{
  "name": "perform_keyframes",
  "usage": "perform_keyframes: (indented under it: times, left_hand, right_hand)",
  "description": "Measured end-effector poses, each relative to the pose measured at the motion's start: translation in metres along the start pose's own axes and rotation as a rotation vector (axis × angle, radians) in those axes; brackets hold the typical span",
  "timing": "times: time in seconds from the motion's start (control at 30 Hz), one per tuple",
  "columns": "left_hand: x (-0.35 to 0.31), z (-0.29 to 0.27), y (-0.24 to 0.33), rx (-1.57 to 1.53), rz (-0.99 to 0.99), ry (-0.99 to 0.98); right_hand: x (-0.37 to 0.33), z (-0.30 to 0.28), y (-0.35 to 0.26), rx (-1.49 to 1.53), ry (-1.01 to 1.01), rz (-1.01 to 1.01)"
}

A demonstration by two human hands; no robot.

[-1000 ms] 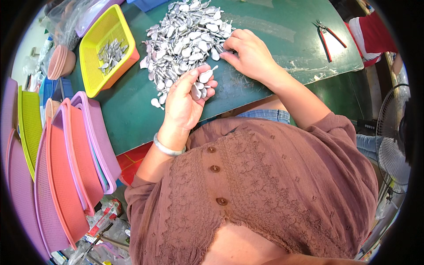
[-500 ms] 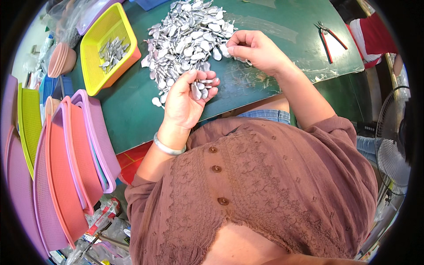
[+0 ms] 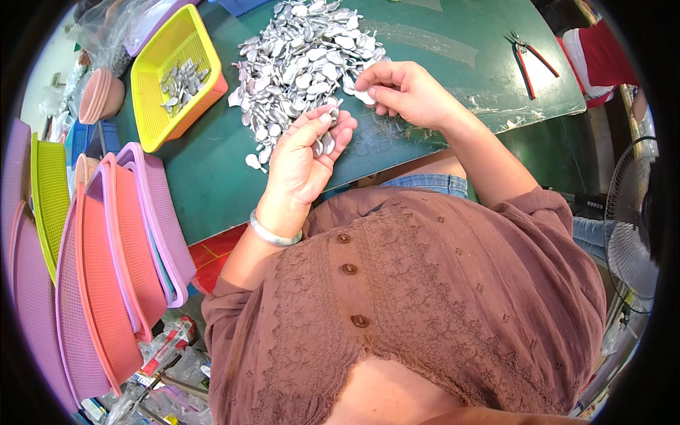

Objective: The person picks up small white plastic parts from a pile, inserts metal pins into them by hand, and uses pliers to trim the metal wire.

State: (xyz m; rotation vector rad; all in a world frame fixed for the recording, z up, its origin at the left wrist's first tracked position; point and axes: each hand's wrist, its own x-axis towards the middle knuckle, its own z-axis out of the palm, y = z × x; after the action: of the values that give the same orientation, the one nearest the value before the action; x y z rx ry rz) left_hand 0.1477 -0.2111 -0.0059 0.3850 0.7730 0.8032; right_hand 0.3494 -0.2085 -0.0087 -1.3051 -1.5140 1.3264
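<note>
A large heap of small, flat, rounded silver metal pieces point(image 3: 304, 64) with short stems lies on the green table point(image 3: 425, 39). Just in front of it, my left hand point(image 3: 304, 152) is palm up, its fingers curled round several of these pieces, the thumb pressing on one. My right hand point(image 3: 411, 92), at the heap's right edge, pinches one silver piece point(image 3: 365, 97) between thumb and forefinger. A yellow basket point(image 3: 145, 117) with an orange outside stands left of the heap. Several narrower grey metal pieces point(image 3: 184, 81) lie in it.
Red-handled pliers point(image 3: 528, 64) lie at the table's right. Nested plastic baskets point(image 3: 106, 283) in purple, coral and green crowd the left side. Pinkish bowls point(image 3: 101, 95) stand beyond them. A fan point(image 3: 634, 234) is at the far right, with a red-and-white cloth item point(image 3: 595, 60) above it.
My right hand has drawn slightly down from the heap, and a silver piece now shows in its pinch. My left thumb has closed over the pieces in that hand.
</note>
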Motion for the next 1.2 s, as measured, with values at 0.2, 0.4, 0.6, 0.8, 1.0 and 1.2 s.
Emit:
perform_keyframes:
  times: [0.2, 0.4, 0.6, 0.8, 1.0, 1.2]
  left_hand:
    - [-0.003, 0.008, -0.003, -0.002, -0.001, 0.004]
    - [-0.003, 0.008, -0.005, -0.060, -0.077, -0.087]
    - [-0.002, 0.000, -0.004, 0.066, -0.142, -0.247]
    - [-0.003, 0.004, -0.003, 0.097, -0.161, -0.260]
    - [-0.002, 0.008, -0.003, 0.111, -0.171, -0.202]
    - [-0.006, 0.013, 0.001, 0.062, -0.148, -0.135]
  right_hand:
    - [-0.001, 0.004, -0.004, 0.032, -0.033, -0.074]
    - [0.005, 0.009, -0.003, 0.051, -0.034, -0.154]
    - [0.007, 0.001, -0.007, 0.143, -0.109, -0.055]
    - [0.010, 0.000, -0.002, 0.210, -0.148, -0.045]
    - [0.011, 0.001, 0.000, 0.228, -0.195, -0.070]
    - [0.008, -0.001, -0.006, 0.129, -0.113, -0.043]
